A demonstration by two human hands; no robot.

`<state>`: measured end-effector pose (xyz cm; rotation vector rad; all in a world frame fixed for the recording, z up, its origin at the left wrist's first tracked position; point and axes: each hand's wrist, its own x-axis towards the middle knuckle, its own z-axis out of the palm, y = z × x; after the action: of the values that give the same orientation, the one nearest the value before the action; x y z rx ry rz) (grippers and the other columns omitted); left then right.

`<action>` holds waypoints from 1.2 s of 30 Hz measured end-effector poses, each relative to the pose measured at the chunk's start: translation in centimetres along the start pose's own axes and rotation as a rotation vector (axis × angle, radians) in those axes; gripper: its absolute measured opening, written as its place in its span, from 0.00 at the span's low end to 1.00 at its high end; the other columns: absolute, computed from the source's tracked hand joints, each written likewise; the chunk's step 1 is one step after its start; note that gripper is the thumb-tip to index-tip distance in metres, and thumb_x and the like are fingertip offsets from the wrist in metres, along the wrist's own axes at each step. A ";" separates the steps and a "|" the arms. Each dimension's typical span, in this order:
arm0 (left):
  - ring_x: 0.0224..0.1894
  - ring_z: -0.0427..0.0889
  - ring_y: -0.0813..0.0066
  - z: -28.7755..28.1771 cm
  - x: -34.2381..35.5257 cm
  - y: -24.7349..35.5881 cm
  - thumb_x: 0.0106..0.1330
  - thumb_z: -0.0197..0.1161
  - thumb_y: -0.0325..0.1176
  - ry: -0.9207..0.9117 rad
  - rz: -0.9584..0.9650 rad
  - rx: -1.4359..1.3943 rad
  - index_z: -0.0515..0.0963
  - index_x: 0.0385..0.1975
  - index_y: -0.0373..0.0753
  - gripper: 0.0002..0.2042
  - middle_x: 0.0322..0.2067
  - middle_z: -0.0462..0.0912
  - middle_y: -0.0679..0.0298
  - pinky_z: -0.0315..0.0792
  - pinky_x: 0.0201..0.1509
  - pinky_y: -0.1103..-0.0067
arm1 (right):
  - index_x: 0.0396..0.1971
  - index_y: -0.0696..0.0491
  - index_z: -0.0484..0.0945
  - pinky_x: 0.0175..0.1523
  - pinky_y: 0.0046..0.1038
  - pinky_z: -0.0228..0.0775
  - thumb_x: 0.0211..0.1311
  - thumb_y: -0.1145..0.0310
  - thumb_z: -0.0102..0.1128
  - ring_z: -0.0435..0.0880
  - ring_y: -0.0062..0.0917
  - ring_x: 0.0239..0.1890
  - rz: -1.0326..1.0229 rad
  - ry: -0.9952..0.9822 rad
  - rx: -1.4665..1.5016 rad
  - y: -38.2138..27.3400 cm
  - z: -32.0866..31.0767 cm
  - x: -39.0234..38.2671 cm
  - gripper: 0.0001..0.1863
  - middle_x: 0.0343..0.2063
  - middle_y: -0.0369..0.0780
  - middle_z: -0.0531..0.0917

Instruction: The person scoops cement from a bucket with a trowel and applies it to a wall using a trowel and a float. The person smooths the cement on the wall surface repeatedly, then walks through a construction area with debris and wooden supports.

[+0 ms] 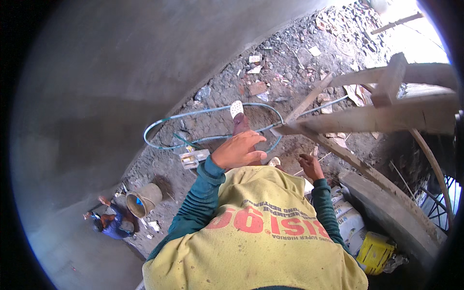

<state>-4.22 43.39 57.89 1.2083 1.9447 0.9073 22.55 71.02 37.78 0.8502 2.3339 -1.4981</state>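
My left hand (238,150), in a green sleeve, is held in front of my body with its fingers stretched out and nothing in them. Beneath it shows my foot in a white perforated clog (236,109). My right hand (311,167) hangs lower at my right side, its fingers loosely bent and apart, with no held thing visible. A pale blue hose (186,114) lies in a long loop on the ground around my foot. Close to my left wrist, farther down, is a grey rectangular object (194,158) whose kind I cannot make out.
Wooden beams (377,116) cross the right side near my right arm. A grey plastered wall (106,82) fills the left. Below it a person in blue (113,223) is beside a bucket (148,197). Sacks (349,221) and a yellow container (375,253) lie lower right; rubble (290,63) covers the far ground.
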 end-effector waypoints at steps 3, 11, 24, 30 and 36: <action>0.60 0.78 0.46 -4.1 2.8 -3.6 0.69 0.67 0.48 0.013 0.015 -0.008 0.78 0.57 0.33 0.26 0.55 0.80 0.45 0.72 0.64 0.62 | 0.56 0.60 0.81 0.40 0.29 0.79 0.71 0.58 0.63 0.86 0.24 0.36 0.126 -0.052 0.024 -1.2 2.6 3.2 0.23 0.33 0.42 0.87; 0.56 0.80 0.47 -16.5 9.4 -17.3 0.67 0.69 0.44 0.041 -0.271 0.043 0.79 0.56 0.33 0.24 0.53 0.81 0.48 0.74 0.61 0.64 | 0.59 0.57 0.77 0.33 0.26 0.79 0.72 0.58 0.63 0.83 0.22 0.33 0.283 0.164 0.569 -6.8 10.4 20.3 0.23 0.38 0.37 0.83; 0.62 0.75 0.50 -3.6 9.9 -39.8 0.68 0.68 0.43 0.103 -0.841 -0.144 0.75 0.61 0.33 0.27 0.57 0.77 0.47 0.67 0.69 0.62 | 0.75 0.54 0.58 0.49 0.39 0.83 0.55 0.44 0.74 0.82 0.41 0.56 0.748 0.373 0.236 7.7 27.2 55.3 0.54 0.59 0.52 0.79; 0.69 0.69 0.47 0.6 13.7 -40.8 0.69 0.67 0.45 0.200 -0.909 0.001 0.71 0.65 0.32 0.30 0.64 0.72 0.44 0.62 0.73 0.58 | 0.79 0.61 0.39 0.77 0.49 0.55 0.45 0.31 0.74 0.59 0.61 0.74 0.777 0.420 0.389 12.4 33.3 67.1 0.75 0.73 0.68 0.54; 0.65 0.73 0.48 0.6 16.1 -40.5 0.68 0.68 0.43 0.155 -0.990 0.024 0.78 0.57 0.32 0.24 0.62 0.74 0.46 0.67 0.69 0.60 | 0.79 0.61 0.30 0.74 0.55 0.56 0.39 0.32 0.78 0.67 0.60 0.71 1.199 0.424 0.175 9.0 34.2 73.0 0.82 0.72 0.67 0.57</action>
<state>-27.94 44.92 21.34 0.0773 2.2837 0.4373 -34.32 68.31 -19.94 2.2089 1.2827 -0.9810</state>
